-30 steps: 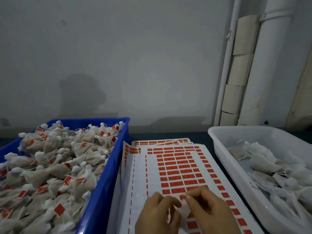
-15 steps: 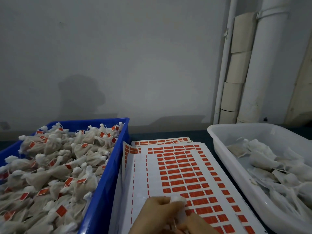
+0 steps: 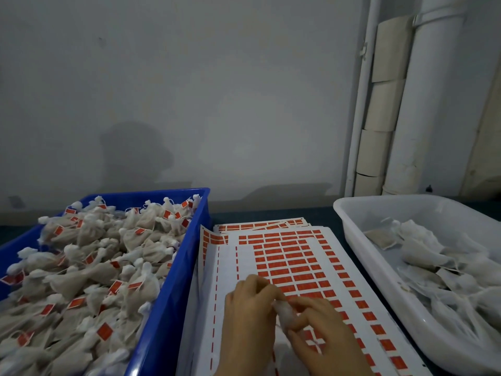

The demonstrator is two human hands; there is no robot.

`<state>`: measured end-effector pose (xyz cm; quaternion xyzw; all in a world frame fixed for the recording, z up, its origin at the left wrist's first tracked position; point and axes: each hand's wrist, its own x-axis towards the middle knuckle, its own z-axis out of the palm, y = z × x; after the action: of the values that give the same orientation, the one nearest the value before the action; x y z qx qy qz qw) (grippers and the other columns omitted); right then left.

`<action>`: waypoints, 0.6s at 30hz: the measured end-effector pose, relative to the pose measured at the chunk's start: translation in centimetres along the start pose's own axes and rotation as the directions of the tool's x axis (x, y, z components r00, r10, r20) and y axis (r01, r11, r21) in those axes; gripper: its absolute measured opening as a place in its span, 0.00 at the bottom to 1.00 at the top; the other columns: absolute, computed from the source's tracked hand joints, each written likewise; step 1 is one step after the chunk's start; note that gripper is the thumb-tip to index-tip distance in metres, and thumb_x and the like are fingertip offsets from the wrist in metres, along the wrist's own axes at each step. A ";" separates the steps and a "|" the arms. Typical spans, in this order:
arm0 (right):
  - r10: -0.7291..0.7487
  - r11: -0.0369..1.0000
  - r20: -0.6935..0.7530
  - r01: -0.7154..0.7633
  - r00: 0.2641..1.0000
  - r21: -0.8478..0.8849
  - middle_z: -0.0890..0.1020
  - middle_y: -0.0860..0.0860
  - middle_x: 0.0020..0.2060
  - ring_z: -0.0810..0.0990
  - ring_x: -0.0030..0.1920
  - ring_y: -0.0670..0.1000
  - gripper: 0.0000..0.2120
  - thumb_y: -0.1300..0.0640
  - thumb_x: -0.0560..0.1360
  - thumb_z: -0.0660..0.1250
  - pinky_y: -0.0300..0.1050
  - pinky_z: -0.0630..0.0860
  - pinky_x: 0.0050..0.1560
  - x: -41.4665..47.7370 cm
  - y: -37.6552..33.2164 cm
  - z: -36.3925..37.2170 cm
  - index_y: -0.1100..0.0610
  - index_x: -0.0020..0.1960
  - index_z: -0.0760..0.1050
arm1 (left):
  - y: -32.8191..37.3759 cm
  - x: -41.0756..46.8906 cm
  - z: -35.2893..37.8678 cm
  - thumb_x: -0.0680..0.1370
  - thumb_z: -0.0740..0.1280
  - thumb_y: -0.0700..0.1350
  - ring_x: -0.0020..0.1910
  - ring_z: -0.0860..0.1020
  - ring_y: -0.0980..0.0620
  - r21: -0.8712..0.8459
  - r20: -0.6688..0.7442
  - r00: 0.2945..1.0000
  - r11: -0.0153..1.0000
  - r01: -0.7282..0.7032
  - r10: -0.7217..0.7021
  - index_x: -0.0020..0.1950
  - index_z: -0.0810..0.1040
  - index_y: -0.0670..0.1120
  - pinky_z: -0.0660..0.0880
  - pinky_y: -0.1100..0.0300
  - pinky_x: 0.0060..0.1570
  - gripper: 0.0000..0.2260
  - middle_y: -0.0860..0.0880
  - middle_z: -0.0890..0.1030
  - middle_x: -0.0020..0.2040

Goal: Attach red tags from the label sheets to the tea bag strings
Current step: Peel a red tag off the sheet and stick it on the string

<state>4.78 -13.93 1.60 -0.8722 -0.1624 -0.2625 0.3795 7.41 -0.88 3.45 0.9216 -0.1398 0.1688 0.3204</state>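
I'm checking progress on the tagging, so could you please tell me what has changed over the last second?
Both hands were pinching at the sheet with no bag in sight; now the left hand and right hand hold a tea bag between them just above it. The sheet, blue bin and white bin stayed put.

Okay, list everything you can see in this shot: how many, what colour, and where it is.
blue crate: one, blue, left.
tagged tea bags: many, off-white with red tags, heaped in the blue crate.
label sheets: a stack, white with red tags, centre.
white tub: one, white, right.
plain tea bags: several, off-white, in the white tub.
pipes: two, white, back right.
rolls: one stacked column, beige, between the pipes.
held tea bag: one, off-white, over the label sheets.
left hand: grips the held tea bag.
right hand: pinches it.
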 end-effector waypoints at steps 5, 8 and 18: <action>-0.164 0.958 -0.262 0.090 0.951 -0.273 0.79 0.41 0.30 0.71 0.47 0.50 0.13 0.48 0.63 0.76 0.17 0.63 0.32 1.1 -0.7 0.9 0.51 0.36 0.73 | 0.6 -0.1 0.1 0.70 0.75 0.49 0.37 0.74 0.57 -0.255 -0.182 0.934 0.932 0.257 -0.307 0.37 0.70 0.54 0.67 0.74 0.37 0.13 0.60 0.74 0.38; -0.300 0.907 -0.283 0.180 0.911 -0.381 0.81 0.48 0.30 0.73 0.41 0.50 0.09 0.45 0.73 0.65 0.37 0.76 0.32 0.5 -0.1 1.8 0.49 0.47 0.77 | 0.8 0.0 0.5 0.73 0.70 0.54 0.32 0.74 0.53 -0.400 0.003 0.820 0.751 0.526 -0.573 0.32 0.74 0.49 0.67 0.69 0.31 0.14 0.53 0.77 0.31; -0.319 0.812 -0.231 0.139 0.919 -0.567 0.83 0.49 0.30 0.82 0.30 0.49 0.34 0.44 0.80 0.46 0.40 0.78 0.42 -0.6 0.6 3.0 0.57 0.30 0.82 | 0.3 -0.6 0.8 0.78 0.62 0.54 0.41 0.73 0.54 -0.666 0.346 0.636 0.297 0.685 -0.690 0.45 0.70 0.46 0.74 0.64 0.47 0.12 0.50 0.75 0.44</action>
<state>5.56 -12.15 -0.78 -0.8634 -0.1243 -0.4775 0.1048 6.98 -1.53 2.78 0.6692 0.2125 -0.0553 0.7099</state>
